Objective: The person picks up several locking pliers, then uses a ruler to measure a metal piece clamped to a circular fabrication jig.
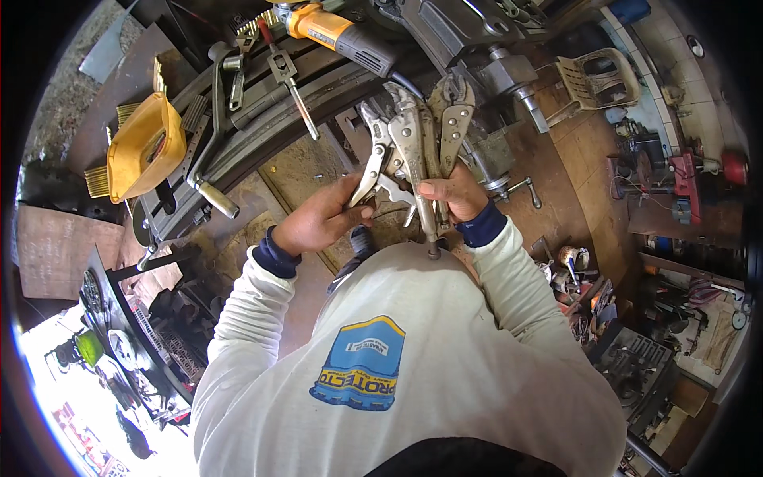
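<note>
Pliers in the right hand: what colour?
The pliers are silver-grey metal, with darker, grimy-looking jaws; seen best in the head view, the only one.

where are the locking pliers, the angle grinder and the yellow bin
Locking pliers (411,145), head view: metal body of one pair, in the hands.
Angle grinder (327,30), head view: orange housing.
Yellow bin (127,157), head view: left wall.

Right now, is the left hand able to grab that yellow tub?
Probably not straight away: the left hand is busy holding a pliers handle, and in this view a crank handle lies between it and the yellow tub. With the hand free, reaching over looks possible.
</note>
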Motion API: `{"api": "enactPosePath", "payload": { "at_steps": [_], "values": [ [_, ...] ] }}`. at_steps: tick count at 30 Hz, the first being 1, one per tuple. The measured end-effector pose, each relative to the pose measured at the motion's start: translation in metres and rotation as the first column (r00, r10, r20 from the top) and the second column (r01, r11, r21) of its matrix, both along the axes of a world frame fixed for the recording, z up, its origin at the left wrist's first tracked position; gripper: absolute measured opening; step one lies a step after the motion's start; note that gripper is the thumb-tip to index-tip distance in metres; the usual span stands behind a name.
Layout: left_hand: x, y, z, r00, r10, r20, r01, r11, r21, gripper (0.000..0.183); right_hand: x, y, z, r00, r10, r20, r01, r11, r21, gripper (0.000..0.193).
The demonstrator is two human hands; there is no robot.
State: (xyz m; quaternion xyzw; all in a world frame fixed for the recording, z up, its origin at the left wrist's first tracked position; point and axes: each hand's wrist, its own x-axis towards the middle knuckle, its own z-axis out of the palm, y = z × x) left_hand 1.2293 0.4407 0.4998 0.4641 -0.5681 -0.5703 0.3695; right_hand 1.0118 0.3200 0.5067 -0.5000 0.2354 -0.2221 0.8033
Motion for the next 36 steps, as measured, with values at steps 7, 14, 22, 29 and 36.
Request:
{"api": "enactPosePath", "payload": {
  "at_steps": [7,14,22,29,36],
  "values": [
    [-0.015,-0.002,0.004,0.992,0.059,-0.113,-0.047,0.993,0.108,0.032,0.001,-0.003,-0.003,0.997,0.078,0.012,-0.079,0.997,0.014,0.05],
    [-0.027,-0.003,-0.023,0.931,0.168,-0.325,-0.142,0.985,0.101,0.045,0.005,-0.002,-0.001,0.989,0.134,-0.06,-0.135,0.991,-0.013,0.049],
    [-0.038,0.002,-0.039,0.792,0.406,-0.455,-0.4,0.909,0.115,0.036,0.014,-0.025,-0.03,0.962,-0.016,-0.273,-0.091,0.923,-0.374,0.046],
    [-0.001,0.018,-0.051,0.636,0.631,-0.444,-0.625,0.759,0.183,0.025,0.022,-0.04,0.002,0.997,0.075,-0.031,-0.076,0.996,-0.039,0.07],
    [0.012,0.022,-0.048,0.628,0.686,-0.368,-0.669,0.717,0.195,0.027,0.03,-0.046,-0.01,0.989,0.032,-0.147,-0.082,0.935,-0.345,0.065]
  ]
}}
